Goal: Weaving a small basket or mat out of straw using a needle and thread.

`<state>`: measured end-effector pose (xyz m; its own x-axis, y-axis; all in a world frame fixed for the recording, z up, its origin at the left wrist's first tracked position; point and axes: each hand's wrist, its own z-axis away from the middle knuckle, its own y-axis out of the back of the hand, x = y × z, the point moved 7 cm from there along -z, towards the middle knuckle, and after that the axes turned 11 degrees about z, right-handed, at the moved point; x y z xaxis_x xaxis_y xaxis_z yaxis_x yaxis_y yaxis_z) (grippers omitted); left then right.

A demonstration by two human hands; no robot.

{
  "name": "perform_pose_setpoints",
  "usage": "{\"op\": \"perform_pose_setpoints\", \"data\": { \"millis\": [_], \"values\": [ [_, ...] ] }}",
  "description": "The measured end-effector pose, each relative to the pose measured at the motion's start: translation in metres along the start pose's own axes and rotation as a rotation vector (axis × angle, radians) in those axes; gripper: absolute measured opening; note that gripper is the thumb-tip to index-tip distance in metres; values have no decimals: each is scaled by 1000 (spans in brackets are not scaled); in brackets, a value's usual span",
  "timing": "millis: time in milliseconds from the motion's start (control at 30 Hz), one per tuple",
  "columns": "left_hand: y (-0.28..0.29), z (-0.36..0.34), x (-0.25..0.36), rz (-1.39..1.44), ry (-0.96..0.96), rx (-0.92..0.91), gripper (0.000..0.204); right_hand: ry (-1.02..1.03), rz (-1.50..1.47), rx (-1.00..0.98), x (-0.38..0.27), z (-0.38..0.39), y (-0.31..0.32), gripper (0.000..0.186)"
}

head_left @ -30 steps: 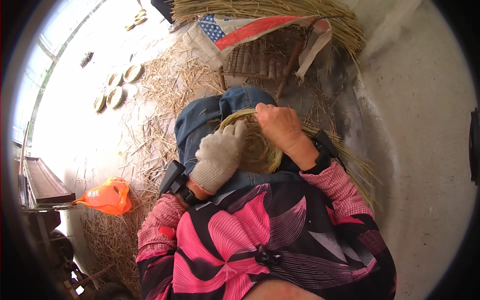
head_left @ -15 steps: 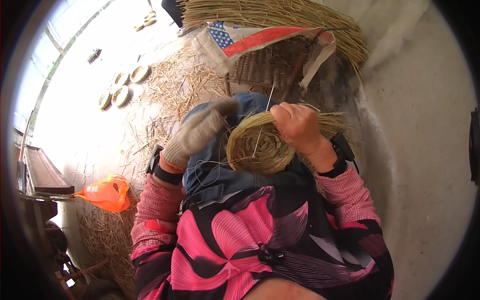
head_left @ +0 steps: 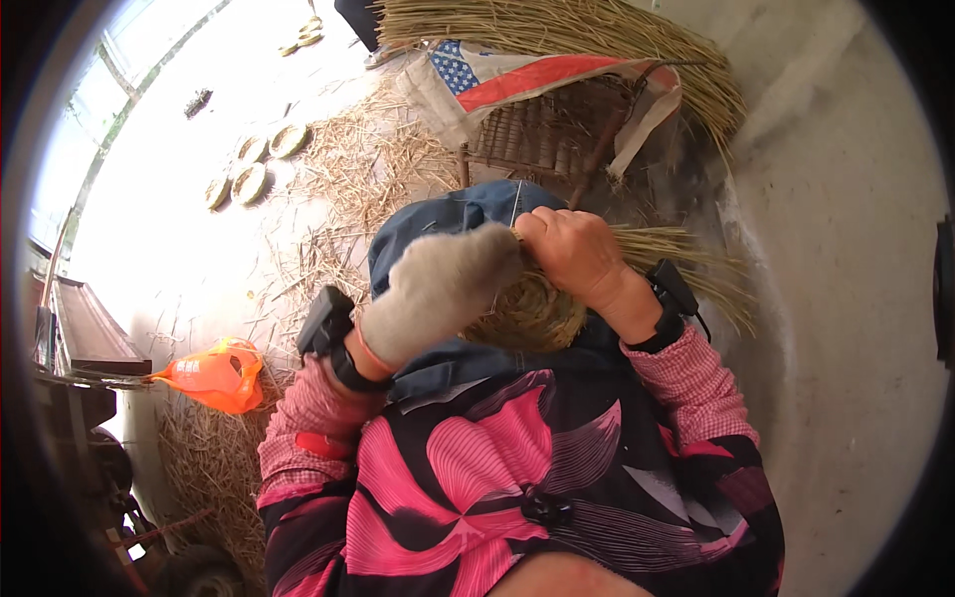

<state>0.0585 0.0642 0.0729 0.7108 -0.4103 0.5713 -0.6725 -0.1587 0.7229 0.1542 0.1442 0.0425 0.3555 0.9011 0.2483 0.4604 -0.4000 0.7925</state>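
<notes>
A round coiled straw basket (head_left: 534, 315) rests in my lap, its upper left part covered by my left hand. My bare right hand (head_left: 569, 249) is closed on the straw bundle at the basket's far rim, and loose straw ends (head_left: 676, 249) fan out to the right from beneath it. My left hand (head_left: 453, 274), in a grey knitted glove, is closed against the rim right beside the right thumb; its fingertips and whatever they pinch are hidden. A thin white strand (head_left: 516, 202) rises just above where the hands meet; I cannot tell whether it is thread or a needle.
Ahead stands a wicker seat (head_left: 532, 134) partly draped with a striped sack cloth (head_left: 537, 85). Behind it lies a large straw bundle (head_left: 567, 28). Several straw baskets (head_left: 249, 182) sit on the straw-strewn floor at left, with an orange plastic bag (head_left: 214, 376) nearer. A wall (head_left: 836, 298) runs along the right.
My left hand has swung right, from left of the basket to its rim beside my right hand, now covering much of the basket. The right hand keeps its grip, shifted slightly left.
</notes>
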Motion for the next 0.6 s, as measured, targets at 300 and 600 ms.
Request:
{"op": "perform_pose_setpoints", "data": {
  "millis": [300,600],
  "values": [
    [-21,22,8,-294,42,-225,23,-70,-53,-76,0,2,-5,30],
    [11,-5,-82,524,427,174,26,-2,-6,18,-9,-4,4,28]
  ]
}}
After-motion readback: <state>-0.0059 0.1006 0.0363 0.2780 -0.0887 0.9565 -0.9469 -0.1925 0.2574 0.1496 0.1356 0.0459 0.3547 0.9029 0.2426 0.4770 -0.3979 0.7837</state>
